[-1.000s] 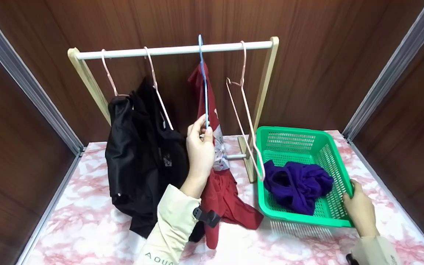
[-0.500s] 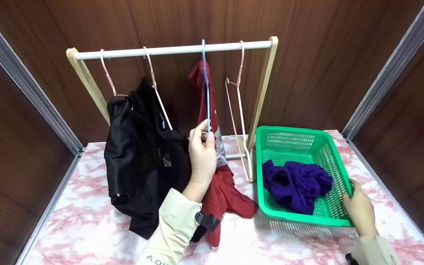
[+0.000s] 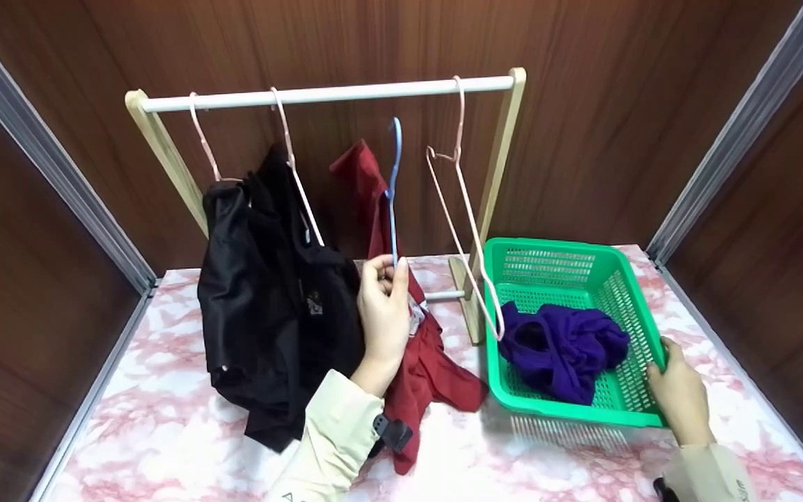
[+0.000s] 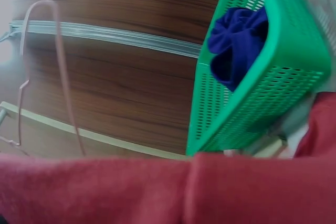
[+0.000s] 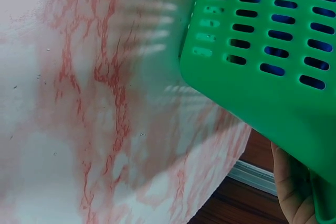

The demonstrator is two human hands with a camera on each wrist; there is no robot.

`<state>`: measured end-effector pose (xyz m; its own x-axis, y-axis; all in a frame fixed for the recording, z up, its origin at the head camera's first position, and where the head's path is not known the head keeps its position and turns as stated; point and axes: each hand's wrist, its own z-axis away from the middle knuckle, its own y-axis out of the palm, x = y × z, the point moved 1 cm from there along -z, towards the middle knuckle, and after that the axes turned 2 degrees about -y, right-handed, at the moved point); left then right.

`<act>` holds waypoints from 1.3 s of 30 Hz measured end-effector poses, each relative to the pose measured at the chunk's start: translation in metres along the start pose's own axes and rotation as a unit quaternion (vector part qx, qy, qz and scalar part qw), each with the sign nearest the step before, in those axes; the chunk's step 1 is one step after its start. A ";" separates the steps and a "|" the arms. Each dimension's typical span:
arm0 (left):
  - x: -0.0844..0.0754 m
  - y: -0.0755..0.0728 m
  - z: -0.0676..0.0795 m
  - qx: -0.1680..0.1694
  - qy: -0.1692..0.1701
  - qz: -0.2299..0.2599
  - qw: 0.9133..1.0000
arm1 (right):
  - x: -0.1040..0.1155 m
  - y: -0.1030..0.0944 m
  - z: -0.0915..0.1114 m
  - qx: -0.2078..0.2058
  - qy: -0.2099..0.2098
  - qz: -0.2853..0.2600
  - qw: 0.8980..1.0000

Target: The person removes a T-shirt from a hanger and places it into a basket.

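Note:
My left hand [image 3: 384, 310] pinches the lower part of a blue clothes hanger [image 3: 396, 157], which carries a red garment [image 3: 436, 376] with a pale printed patch. The hanger's hook stands below the white rail, apart from it. Red cloth [image 4: 105, 190] fills the bottom of the left wrist view. On the right, my right hand [image 3: 682, 397] grips the side rim of a green plastic basket [image 3: 569, 411]. A crumpled purple garment [image 3: 569, 348] lies inside. Curled fingers [image 5: 287, 182] at the basket's edge show in the right wrist view.
The white rail [image 3: 366, 92] of a wooden clothes rack bears pink hangers at left with black garments [image 3: 255, 300]. A bare pink hanger [image 3: 471, 202] hangs at right, its lower end overlapping the basket. Brown panels enclose the marbled table [image 3: 136, 418] at back and sides.
The blue hanger's hook has come off the rail and dropped below it as my left hand moved down. The bare pink hanger swings. My right hand and the basket stay put.

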<state>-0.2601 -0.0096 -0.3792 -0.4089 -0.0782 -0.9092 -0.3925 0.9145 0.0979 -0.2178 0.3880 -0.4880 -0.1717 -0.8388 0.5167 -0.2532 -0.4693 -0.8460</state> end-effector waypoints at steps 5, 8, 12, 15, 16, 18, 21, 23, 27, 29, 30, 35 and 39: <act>0.011 -0.001 0.008 0.015 0.008 -0.002 1.000 | 0.000 0.000 0.000 -0.005 0.001 0.006 1.000; 0.018 -0.002 0.014 0.021 0.012 0.001 1.000 | 0.000 0.000 0.000 -0.006 0.001 0.004 1.000; 0.025 -0.004 0.022 0.024 0.011 0.001 1.000 | 0.001 0.000 0.001 -0.005 -0.003 0.001 1.000; 0.028 -0.003 0.029 0.029 0.002 0.002 1.000 | 0.001 -0.001 0.001 -0.005 -0.004 0.001 1.000; 0.029 -0.003 0.032 0.032 -0.002 0.003 0.999 | 0.001 -0.001 0.001 -0.005 -0.003 0.000 1.000; 0.032 -0.002 0.036 0.037 -0.007 0.005 0.999 | 0.001 -0.001 0.001 -0.003 -0.001 0.001 1.000; 0.037 -0.002 0.043 0.043 -0.016 0.004 0.999 | 0.000 0.000 0.001 -0.001 0.000 0.004 1.000; 0.041 -0.001 0.046 0.046 -0.022 0.001 0.999 | 0.000 0.000 0.001 -0.001 -0.001 0.005 1.000; 0.048 -0.001 0.053 0.061 -0.037 -0.007 0.997 | 0.001 -0.001 0.001 -0.001 -0.001 0.007 1.000; 0.050 -0.001 0.055 0.070 -0.037 -0.011 0.997 | 0.001 -0.001 0.001 0.000 0.001 0.007 1.000; 0.051 -0.001 0.056 0.074 -0.035 -0.013 0.997 | 0.001 -0.001 0.001 0.001 0.002 0.006 1.000; 0.054 -0.004 0.060 0.089 -0.029 -0.021 0.995 | 0.002 -0.001 0.002 0.001 0.006 0.003 1.000; 0.056 -0.006 0.065 0.099 -0.026 -0.028 0.994 | 0.002 -0.001 0.002 0.000 0.008 0.007 1.000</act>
<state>-0.2265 0.0060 -0.4567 -0.3460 -0.1156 -0.9311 -0.2416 0.9699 -0.0306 -0.2164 0.3863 -0.4861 -0.1896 -0.8408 0.5071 -0.2509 -0.4578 -0.8529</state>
